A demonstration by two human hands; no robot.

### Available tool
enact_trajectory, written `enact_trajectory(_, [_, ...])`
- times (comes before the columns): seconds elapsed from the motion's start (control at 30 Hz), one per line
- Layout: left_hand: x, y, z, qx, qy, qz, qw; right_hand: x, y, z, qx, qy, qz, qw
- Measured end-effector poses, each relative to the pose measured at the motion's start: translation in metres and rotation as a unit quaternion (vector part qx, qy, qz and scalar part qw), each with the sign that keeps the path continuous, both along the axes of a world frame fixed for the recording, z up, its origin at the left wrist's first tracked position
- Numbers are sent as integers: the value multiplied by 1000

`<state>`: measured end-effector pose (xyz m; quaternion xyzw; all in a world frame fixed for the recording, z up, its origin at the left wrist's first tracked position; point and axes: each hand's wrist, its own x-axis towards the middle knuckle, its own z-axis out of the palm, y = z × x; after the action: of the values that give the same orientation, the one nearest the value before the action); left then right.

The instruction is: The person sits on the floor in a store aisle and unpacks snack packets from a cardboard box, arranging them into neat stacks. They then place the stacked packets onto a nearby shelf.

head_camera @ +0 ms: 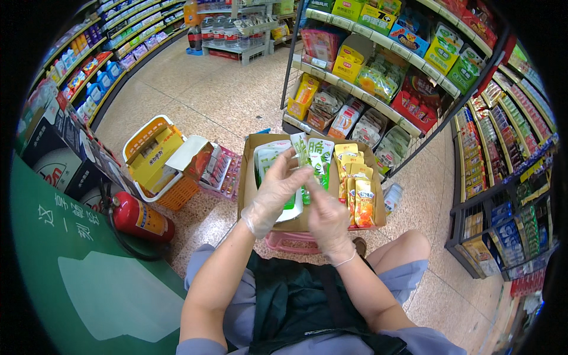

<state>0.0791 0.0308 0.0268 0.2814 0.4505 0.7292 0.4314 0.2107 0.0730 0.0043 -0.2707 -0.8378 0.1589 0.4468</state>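
Observation:
In a clear disposable glove, my left hand [277, 188] holds a small green and white snack packet [301, 148] upright between thumb and fingers. My right hand [328, 213], gloved too and blurred, meets the packet's lower end; whether its fingers grip it I cannot tell. Both hands are above an open cardboard box [306, 225] on a pink stool [293, 243]. Green and white packets [270, 153] lie at the box's left, more green ones [321, 153] stand behind my hands, and yellow-orange snack packets [364, 202] overlap in a column at the right.
An orange basket [177, 195] with cartons and a pink tray [230, 177] of small packs sit left of the box. A red fire extinguisher [142, 219] stands nearer, beside a green panel [88, 284]. A snack rack [355, 84] rises behind the box; shelves [497, 133] line the right.

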Motion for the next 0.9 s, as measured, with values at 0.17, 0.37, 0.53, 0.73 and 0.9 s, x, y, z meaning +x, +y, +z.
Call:
enact_trajectory(0.17, [-37,-4,-8,41,0,17,999,-12,12,-6,-23,44,118,992])
enact_trajectory(0.37, [-49,-8,-25,29,-62,-2,998,-28,50,16,-386,120,120,907])
enact_trajectory(0.53, [-51,-5,-39,10,-67,-15,998,-45,62,-7,-435,74,153,884])
enact_trajectory(0.73, [-61,-4,-49,2,31,42,999,-48,74,-31,-465,-15,131,876])
enact_trajectory(0.9, [-65,-4,-60,-121,445,153,874,-49,65,-41,-369,-88,80,922])
